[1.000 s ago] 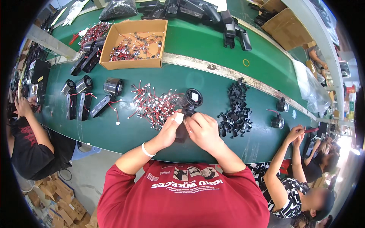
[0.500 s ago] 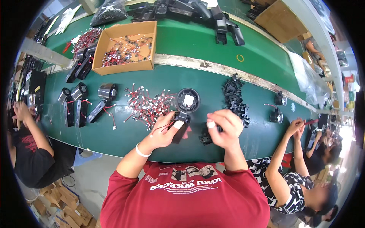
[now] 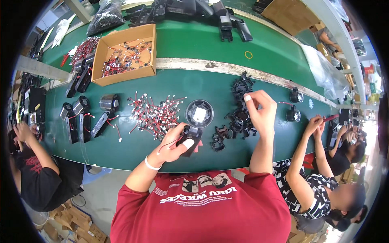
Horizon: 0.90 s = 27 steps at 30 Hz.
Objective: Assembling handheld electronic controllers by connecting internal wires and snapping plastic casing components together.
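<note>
Gripping a black housing [image 3: 190, 137] in my left hand [image 3: 175, 141], fingers clamped round it. My right hand [image 3: 259, 113] hovers over the black clips [image 3: 235, 117], fingertips pinched together; I should lift one cleanly.

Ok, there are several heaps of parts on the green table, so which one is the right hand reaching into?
The right hand is over the heap of small black plastic parts, right of the round black housing. The heap of red-and-white wired pieces lies left of that housing.
</note>
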Each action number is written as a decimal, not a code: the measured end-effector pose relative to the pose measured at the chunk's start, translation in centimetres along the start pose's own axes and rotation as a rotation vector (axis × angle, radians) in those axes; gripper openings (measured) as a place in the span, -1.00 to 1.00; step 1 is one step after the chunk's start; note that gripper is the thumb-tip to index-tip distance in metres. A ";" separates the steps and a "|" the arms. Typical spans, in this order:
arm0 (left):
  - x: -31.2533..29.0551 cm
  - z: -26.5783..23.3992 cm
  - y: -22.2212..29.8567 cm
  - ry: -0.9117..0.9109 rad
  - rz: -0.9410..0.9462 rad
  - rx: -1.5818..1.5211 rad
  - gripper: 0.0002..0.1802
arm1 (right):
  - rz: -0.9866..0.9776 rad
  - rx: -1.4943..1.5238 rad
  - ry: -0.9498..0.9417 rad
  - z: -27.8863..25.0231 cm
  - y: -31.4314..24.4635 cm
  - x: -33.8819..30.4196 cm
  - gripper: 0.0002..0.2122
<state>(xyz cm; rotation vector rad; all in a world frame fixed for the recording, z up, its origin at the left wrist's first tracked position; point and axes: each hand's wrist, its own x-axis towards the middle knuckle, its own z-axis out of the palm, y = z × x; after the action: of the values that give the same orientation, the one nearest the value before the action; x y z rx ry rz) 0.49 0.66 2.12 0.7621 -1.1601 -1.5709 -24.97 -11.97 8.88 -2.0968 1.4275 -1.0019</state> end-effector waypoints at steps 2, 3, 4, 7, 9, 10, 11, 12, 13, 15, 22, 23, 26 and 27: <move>-0.2 -0.1 -0.1 0.003 0.005 -0.001 -0.73 | -0.056 0.043 -0.071 0.7 -0.9 -0.5 -0.94; -0.2 -0.1 -0.1 -0.003 0.016 -0.006 -0.71 | -0.065 0.065 -0.105 1.0 -1.4 -0.7 -0.94; -0.2 -0.1 0.0 0.002 0.015 -0.005 -0.71 | -0.082 0.097 -0.119 1.4 -1.6 -1.0 -0.95; -0.1 -0.3 0.1 -0.008 0.012 -0.008 -0.70 | -0.090 0.142 -0.171 2.1 -2.4 -1.6 -0.96; -0.1 -0.2 0.2 -0.011 0.002 -0.024 -0.69 | -0.129 0.140 -0.201 2.4 -2.4 -1.8 -0.96; -0.1 -0.2 0.2 -0.009 0.001 -0.024 -0.69 | -0.168 0.137 -0.230 2.5 -2.5 -1.8 -0.96; -0.1 -0.2 0.1 -0.014 0.013 -0.008 -0.69 | -0.163 0.165 -0.230 2.7 -2.8 -2.1 -0.97; -0.1 -0.2 0.1 -0.016 0.025 0.008 -0.69 | -0.199 0.163 -0.233 2.9 -2.9 -2.2 -0.97; -0.1 -0.1 0.1 -0.013 0.025 0.007 -0.69 | -0.236 0.162 -0.235 3.0 -3.0 -2.3 -0.97; -0.1 -0.1 0.2 -0.031 -0.015 0.030 -0.69 | -0.285 0.165 -0.237 3.1 -3.4 -2.5 -0.96; -0.2 0.4 -0.5 0.086 -0.070 -0.109 -0.72 | -0.650 0.191 -0.058 4.6 -5.5 -4.3 -0.80; -0.3 0.3 -0.5 0.088 -0.070 -0.109 -0.72 | -0.662 0.193 -0.071 4.9 -5.9 -4.7 -0.80; -0.3 0.1 -0.4 0.107 -0.041 0.066 -0.67 | -0.618 0.219 -0.060 6.1 -5.8 -5.4 -0.83; -0.2 0.2 0.0 0.111 -0.041 0.121 -0.65 | -0.618 0.220 -0.060 6.3 -5.8 -5.5 -0.83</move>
<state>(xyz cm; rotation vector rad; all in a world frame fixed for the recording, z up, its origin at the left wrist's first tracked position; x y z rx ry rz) 0.35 0.88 2.16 0.9463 -1.1719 -1.4824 -17.82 -5.02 6.90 -2.4157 0.5976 -1.2295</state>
